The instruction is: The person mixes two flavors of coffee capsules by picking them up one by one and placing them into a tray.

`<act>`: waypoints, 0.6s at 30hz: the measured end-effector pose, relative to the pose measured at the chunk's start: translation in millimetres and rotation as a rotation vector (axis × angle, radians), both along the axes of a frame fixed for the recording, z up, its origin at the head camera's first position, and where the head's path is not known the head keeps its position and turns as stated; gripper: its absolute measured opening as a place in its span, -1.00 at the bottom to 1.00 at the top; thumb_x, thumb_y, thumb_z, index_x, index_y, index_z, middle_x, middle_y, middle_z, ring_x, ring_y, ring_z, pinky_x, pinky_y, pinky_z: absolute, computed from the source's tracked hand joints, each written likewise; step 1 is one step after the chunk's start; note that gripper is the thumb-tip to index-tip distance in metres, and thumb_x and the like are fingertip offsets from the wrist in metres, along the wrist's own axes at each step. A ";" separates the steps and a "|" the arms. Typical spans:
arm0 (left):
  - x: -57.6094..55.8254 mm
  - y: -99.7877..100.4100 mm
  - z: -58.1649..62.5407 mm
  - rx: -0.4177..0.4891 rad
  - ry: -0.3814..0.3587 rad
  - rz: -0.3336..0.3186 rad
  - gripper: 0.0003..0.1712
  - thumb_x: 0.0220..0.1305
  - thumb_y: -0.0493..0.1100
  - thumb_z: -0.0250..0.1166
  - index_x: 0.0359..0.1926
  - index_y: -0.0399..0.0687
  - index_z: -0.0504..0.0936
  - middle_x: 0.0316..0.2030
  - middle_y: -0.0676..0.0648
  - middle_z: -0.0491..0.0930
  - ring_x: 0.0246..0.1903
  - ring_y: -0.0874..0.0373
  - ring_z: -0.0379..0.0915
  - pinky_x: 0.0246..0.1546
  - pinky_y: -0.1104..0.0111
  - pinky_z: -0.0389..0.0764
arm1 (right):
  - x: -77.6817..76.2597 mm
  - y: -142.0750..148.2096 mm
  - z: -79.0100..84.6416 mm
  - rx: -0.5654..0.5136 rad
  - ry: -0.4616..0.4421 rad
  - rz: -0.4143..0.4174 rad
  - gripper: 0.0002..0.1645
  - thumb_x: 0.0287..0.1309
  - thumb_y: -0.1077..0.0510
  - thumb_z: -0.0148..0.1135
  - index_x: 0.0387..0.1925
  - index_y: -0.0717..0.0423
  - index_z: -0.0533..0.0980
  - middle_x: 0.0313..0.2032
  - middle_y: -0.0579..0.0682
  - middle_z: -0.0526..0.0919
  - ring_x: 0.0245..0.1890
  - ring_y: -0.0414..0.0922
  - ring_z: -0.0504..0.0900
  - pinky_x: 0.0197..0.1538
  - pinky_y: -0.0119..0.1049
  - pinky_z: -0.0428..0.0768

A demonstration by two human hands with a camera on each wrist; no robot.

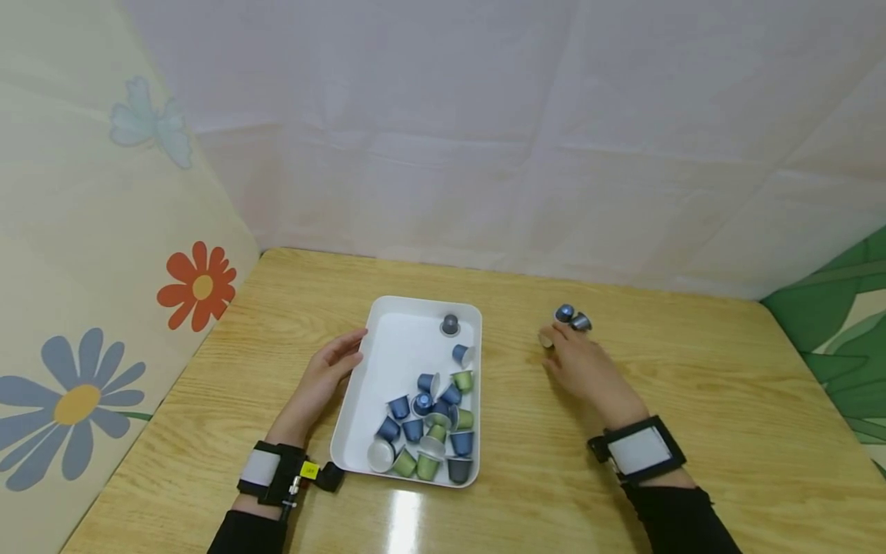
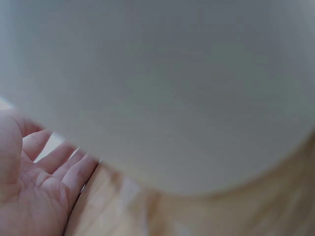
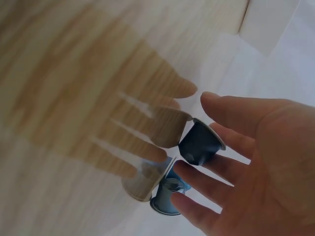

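Observation:
My left hand (image 1: 328, 369) lies along the left side of a white tray (image 1: 398, 331), fingers extended at its rim. In the tray are several coffee capsules, among them a blue capsule (image 1: 398, 407), a green capsule (image 1: 404, 462) and a grey capsule (image 1: 451, 323) near the far end. On the table to the right, my right hand (image 1: 588, 369) reaches around a small group of capsules. In the right wrist view, a dark capsule (image 3: 199, 142) lies between thumb and fingers, the thumb apart from it. A grey capsule (image 3: 169, 199) and a partly hidden blue capsule (image 3: 180, 181) are by the other fingertips.
The wooden table (image 1: 692, 369) ends at a pale cloth backdrop (image 1: 484, 154). Flower-printed cloth (image 1: 83, 308) hangs on the left, green leaf print (image 1: 844, 338) on the right. The tray's pale surface (image 2: 187, 98) fills most of the left wrist view.

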State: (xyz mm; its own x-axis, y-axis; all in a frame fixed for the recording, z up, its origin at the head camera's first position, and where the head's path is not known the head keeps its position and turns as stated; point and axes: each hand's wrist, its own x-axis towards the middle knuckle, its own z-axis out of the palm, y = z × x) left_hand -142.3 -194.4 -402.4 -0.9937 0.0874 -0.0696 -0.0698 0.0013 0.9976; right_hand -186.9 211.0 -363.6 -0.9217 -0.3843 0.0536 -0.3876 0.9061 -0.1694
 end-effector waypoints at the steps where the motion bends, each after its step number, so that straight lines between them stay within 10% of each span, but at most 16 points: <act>1: 0.0 0.1 0.0 0.000 0.001 -0.001 -0.47 0.48 -0.27 0.10 0.40 -0.29 0.31 0.37 -0.26 0.30 0.33 -0.08 0.23 0.06 0.50 0.48 | 0.3 0.1 -0.2 -0.005 0.008 0.009 -0.47 0.24 0.27 0.29 0.20 0.38 0.41 0.21 0.46 0.40 0.17 0.38 0.42 0.15 0.27 0.42; 18: 0.1 -0.3 -0.6 -0.004 -0.003 0.001 -0.47 0.47 -0.26 0.11 0.40 -0.28 0.32 0.37 -0.25 0.31 0.33 -0.07 0.23 0.06 0.50 0.48 | 4.6 -2.3 2.0 -0.060 0.071 0.056 -0.71 0.17 0.39 0.31 -0.04 0.30 0.59 -0.13 0.22 0.63 -0.10 0.18 0.62 -0.12 0.07 0.61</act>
